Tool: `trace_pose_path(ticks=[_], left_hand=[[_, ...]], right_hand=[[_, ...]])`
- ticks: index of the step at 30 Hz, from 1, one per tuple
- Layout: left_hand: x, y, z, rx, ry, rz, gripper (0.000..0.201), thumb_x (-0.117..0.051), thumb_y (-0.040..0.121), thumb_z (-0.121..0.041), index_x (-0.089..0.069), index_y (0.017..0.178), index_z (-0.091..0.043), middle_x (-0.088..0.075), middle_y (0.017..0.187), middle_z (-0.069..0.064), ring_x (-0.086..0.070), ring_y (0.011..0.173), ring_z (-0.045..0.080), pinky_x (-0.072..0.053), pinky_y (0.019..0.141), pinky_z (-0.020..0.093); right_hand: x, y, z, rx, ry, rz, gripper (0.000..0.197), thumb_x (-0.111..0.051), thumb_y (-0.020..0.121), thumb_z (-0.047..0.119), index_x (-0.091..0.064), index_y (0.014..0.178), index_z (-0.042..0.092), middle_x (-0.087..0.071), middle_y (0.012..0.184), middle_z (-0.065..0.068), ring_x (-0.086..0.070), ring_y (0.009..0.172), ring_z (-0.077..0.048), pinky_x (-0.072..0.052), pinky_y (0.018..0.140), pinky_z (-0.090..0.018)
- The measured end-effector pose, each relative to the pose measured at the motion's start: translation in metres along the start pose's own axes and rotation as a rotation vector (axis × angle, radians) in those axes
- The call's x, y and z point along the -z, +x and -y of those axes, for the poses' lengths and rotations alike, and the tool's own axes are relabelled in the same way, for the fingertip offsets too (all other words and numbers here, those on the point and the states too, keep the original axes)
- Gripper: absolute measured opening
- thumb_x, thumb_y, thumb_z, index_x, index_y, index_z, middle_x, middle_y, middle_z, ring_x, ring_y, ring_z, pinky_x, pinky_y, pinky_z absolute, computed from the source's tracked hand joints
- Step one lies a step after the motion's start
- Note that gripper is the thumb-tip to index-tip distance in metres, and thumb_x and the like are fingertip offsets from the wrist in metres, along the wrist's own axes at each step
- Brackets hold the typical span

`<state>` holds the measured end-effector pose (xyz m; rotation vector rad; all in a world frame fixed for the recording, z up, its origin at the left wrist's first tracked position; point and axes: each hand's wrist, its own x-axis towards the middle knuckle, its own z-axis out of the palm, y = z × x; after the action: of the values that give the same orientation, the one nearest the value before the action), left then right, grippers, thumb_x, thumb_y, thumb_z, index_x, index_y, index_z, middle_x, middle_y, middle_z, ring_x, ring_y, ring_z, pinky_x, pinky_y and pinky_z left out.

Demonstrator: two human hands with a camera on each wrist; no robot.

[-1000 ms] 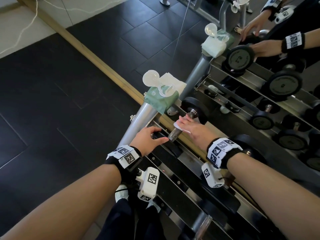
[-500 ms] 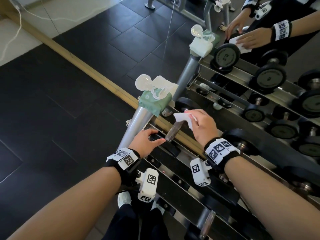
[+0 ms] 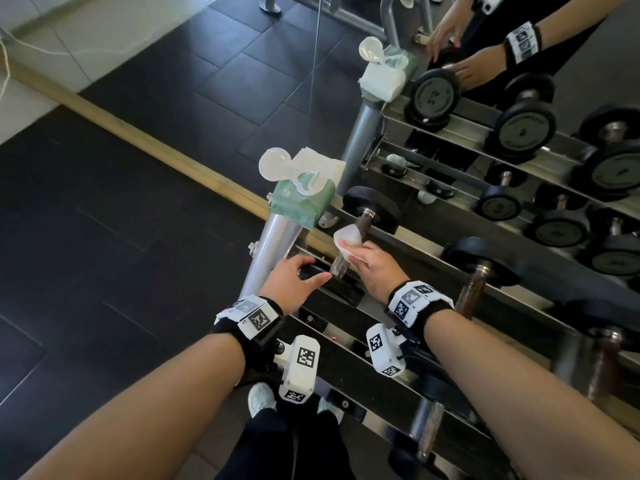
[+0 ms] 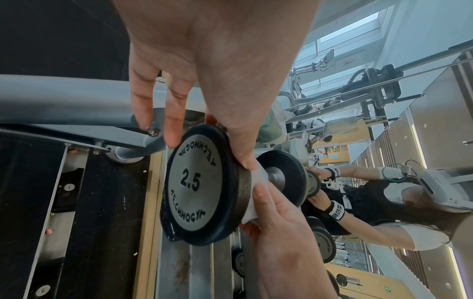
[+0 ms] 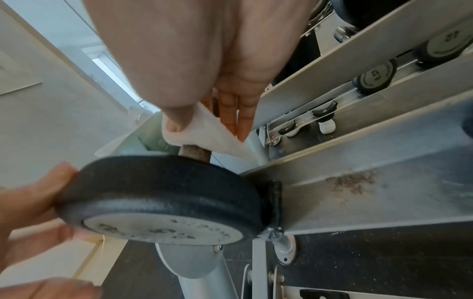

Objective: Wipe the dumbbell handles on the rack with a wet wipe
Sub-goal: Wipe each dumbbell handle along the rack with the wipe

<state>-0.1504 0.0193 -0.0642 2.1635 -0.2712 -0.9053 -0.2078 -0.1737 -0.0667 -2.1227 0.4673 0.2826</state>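
A small 2.5 dumbbell (image 3: 371,208) lies at the left end of the steel rack's (image 3: 408,247) top tier. My left hand (image 3: 311,271) grips its near weight plate (image 4: 197,188), thumb and fingers curled round the rim. My right hand (image 3: 353,247) holds a white wet wipe (image 3: 347,237) wrapped over the rusty brown handle (image 3: 363,221). In the right wrist view the wipe (image 5: 204,125) is pinched under my thumb just above the handle (image 5: 194,153) and the black plate (image 5: 163,192). My hand hides the handle's underside.
An open green pack of wipes (image 3: 301,199) sits on the grey rack post (image 3: 273,244). A larger dumbbell (image 3: 478,268) lies to the right, and another (image 3: 429,431) on the lower tier. A mirror behind the rack repeats everything. Black rubber floor lies to the left.
My right hand lifted the wipe off the handle half a second ago and now has it wrapped on the handle again. My left hand stays on the near plate.
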Motion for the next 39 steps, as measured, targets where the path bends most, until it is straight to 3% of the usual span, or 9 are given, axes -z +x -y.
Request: trace_pose_path(ticks=[3,6,9,13,18,24,30,34,39], left_hand=[[0.001,0.000,0.000,-0.016,-0.034,0.010,0.056,-0.068,0.086,-0.051,-0.055,0.133,-0.023,-0.060,0.126,0.003,-0.066,0.104,0.027,-0.055,0.093,0.046],[0.000,-0.001,-0.001,-0.033,-0.051,0.007,0.053,-0.069,0.087,-0.048,-0.057,0.131,-0.021,-0.062,0.123,0.005,-0.066,0.102,0.029,-0.055,0.092,0.048],[0.003,-0.001,-0.004,-0.019,-0.008,0.023,0.054,-0.067,0.088,-0.047,-0.055,0.133,-0.020,-0.062,0.123,0.006,-0.065,0.104,0.028,-0.054,0.094,0.047],[0.012,-0.001,-0.013,-0.008,0.128,0.076,0.053,-0.065,0.090,-0.045,-0.054,0.136,-0.020,-0.061,0.130,0.005,-0.061,0.115,0.023,-0.049,0.102,0.042],[0.005,-0.016,-0.040,-0.004,0.433,-0.136,0.057,-0.062,0.086,-0.060,-0.048,0.137,-0.038,-0.040,0.147,-0.002,-0.032,0.136,0.030,-0.030,0.109,0.048],[-0.032,-0.033,-0.088,-0.158,0.273,-0.217,0.040,-0.065,0.088,-0.049,-0.056,0.125,-0.037,-0.049,0.138,-0.002,-0.042,0.128,0.028,-0.032,0.111,0.048],[-0.102,-0.045,-0.114,-0.221,0.146,-0.002,0.046,-0.073,0.085,-0.040,-0.058,0.126,-0.027,-0.060,0.126,-0.005,-0.053,0.121,0.016,-0.042,0.107,0.036],[-0.140,-0.049,-0.111,-0.116,0.131,0.111,0.065,-0.078,0.075,-0.053,-0.054,0.130,-0.027,-0.060,0.121,-0.009,-0.057,0.108,0.010,-0.043,0.091,0.022],[-0.162,-0.052,-0.101,-0.030,0.137,0.148,0.074,-0.079,0.072,-0.056,-0.050,0.134,-0.029,-0.057,0.128,-0.009,-0.055,0.117,0.012,-0.045,0.102,0.033]], right_hand=[[-0.005,-0.006,0.004,0.010,0.023,0.094,0.033,-0.048,0.103,0.014,-0.061,0.133,0.015,-0.053,0.120,0.004,-0.053,0.115,-0.010,-0.036,0.110,-0.028],[-0.008,-0.012,0.009,-0.015,-0.044,0.150,0.031,-0.051,0.102,0.021,-0.065,0.129,0.018,-0.061,0.119,0.008,-0.055,0.106,-0.001,-0.040,0.103,-0.023],[0.001,-0.015,0.016,-0.036,-0.163,0.146,0.030,-0.048,0.103,0.023,-0.068,0.122,0.013,-0.063,0.119,-0.006,-0.057,0.108,-0.020,-0.037,0.091,-0.025],[0.029,-0.029,0.022,-0.023,-0.232,0.065,0.033,-0.045,0.104,0.022,-0.065,0.127,0.010,-0.055,0.118,-0.018,-0.055,0.110,-0.028,-0.036,0.099,-0.030],[0.080,-0.058,0.016,0.047,-0.229,-0.016,0.029,-0.049,0.103,0.018,-0.068,0.122,0.008,-0.065,0.113,-0.016,-0.058,0.107,-0.027,-0.035,0.083,-0.023],[0.136,-0.101,-0.021,0.019,-0.256,-0.133,0.025,-0.053,0.101,0.022,-0.072,0.115,0.013,-0.070,0.106,-0.008,-0.061,0.099,-0.021,-0.043,0.088,-0.032],[0.176,-0.131,-0.070,0.079,-0.323,-0.319,0.026,-0.052,0.100,0.017,-0.072,0.115,0.008,-0.063,0.103,-0.013,-0.060,0.100,-0.031,-0.043,0.092,-0.041],[0.184,-0.140,-0.094,0.222,-0.304,-0.461,0.026,-0.053,0.100,0.017,-0.071,0.119,0.011,-0.055,0.100,-0.003,-0.058,0.091,-0.022,-0.042,0.082,-0.027],[0.154,-0.129,-0.122,0.265,-0.453,-0.257,0.027,-0.057,0.097,0.015,-0.070,0.121,0.014,-0.055,0.112,-0.005,-0.054,0.104,-0.023,-0.047,0.090,-0.035]])
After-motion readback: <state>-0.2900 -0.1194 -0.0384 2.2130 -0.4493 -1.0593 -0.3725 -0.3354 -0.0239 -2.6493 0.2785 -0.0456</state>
